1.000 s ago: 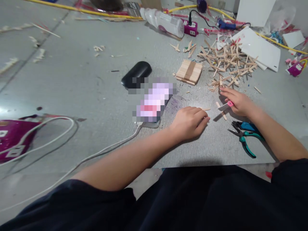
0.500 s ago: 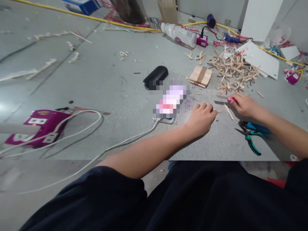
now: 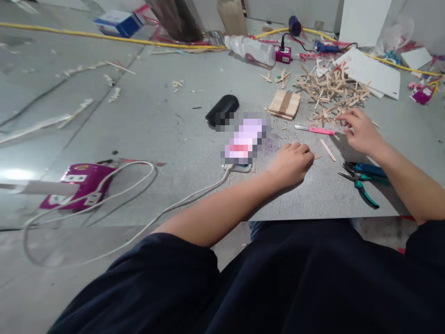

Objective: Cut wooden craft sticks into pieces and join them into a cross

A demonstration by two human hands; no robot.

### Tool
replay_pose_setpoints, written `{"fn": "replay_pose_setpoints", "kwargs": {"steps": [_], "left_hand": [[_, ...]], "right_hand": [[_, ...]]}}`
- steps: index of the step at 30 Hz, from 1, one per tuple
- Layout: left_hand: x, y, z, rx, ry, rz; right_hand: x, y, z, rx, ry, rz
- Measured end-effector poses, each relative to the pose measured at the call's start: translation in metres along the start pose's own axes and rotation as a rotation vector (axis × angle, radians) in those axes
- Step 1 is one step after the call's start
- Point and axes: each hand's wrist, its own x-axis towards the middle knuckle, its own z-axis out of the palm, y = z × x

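Observation:
My left hand (image 3: 294, 162) rests on the table with its fingers curled; the tip of a thin wooden stick (image 3: 317, 157) pokes out from under them. My right hand (image 3: 361, 131) hovers above the table, fingers apart, with nothing in it. To its left lies a pink craft knife (image 3: 321, 131), blade pointing left. Between the two hands is a loose popsicle stick (image 3: 327, 150). Pliers with teal handles (image 3: 361, 188) lie nearer to me, beside a blue-handled tool (image 3: 371, 169).
Past my hands are a banded stack of popsicle sticks (image 3: 283, 104) and a heap of crossed sticks (image 3: 333, 93). A blurred phone (image 3: 245, 139) on a white cable and a black case (image 3: 222, 110) lie left. A purple power strip (image 3: 90, 176) sits far left, a plastic bottle (image 3: 250, 50) behind.
My right hand has let go of the pink craft knife, which now lies on the table, and has lifted away from it to the right. My left hand stays in about the same place.

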Motion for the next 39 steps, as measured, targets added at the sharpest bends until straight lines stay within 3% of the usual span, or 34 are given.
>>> {"fn": "replay_pose_setpoints", "kwargs": {"steps": [4,6,8,10,14,16,19,22,25,29,35,39], "left_hand": [[0.001,-0.006,0.004,-0.003,-0.012,0.025],[0.002,-0.011,0.006,-0.008,-0.006,0.039],[0.002,-0.017,0.008,-0.029,0.002,0.055],[0.001,-0.021,0.008,-0.062,0.015,0.058],[-0.001,-0.025,0.006,-0.097,0.091,0.008],[-0.002,-0.026,0.006,-0.099,0.107,-0.048],[-0.001,-0.028,0.007,-0.125,0.095,-0.121],[0.001,-0.034,0.008,-0.166,0.091,-0.136],[0.002,-0.04,0.009,-0.186,0.111,-0.15],[0.003,-0.046,0.008,-0.196,0.112,-0.202],[0.004,-0.044,0.003,-0.159,0.122,-0.171],[0.003,-0.035,0.0,-0.114,0.065,-0.123]], "right_hand": [[-0.017,0.01,-0.021,-0.018,0.085,0.36],[-0.021,0.009,-0.026,-0.061,0.108,0.428],[-0.023,0.004,-0.031,-0.072,0.097,0.401],[-0.024,-0.003,-0.037,-0.072,0.006,0.305],[-0.033,-0.008,-0.045,-0.028,-0.346,0.189],[-0.042,-0.004,-0.043,-0.059,-0.453,0.177],[-0.055,0.0,-0.037,-0.137,-0.459,0.109],[-0.061,-0.012,-0.037,-0.234,-0.489,0.064],[-0.056,-0.03,-0.047,-0.39,-0.601,0.203],[-0.043,-0.037,-0.061,-0.368,-0.659,0.275],[-0.034,0.001,-0.057,-0.246,-0.621,0.34],[-0.029,0.033,-0.048,-0.174,-0.602,0.264]]}}
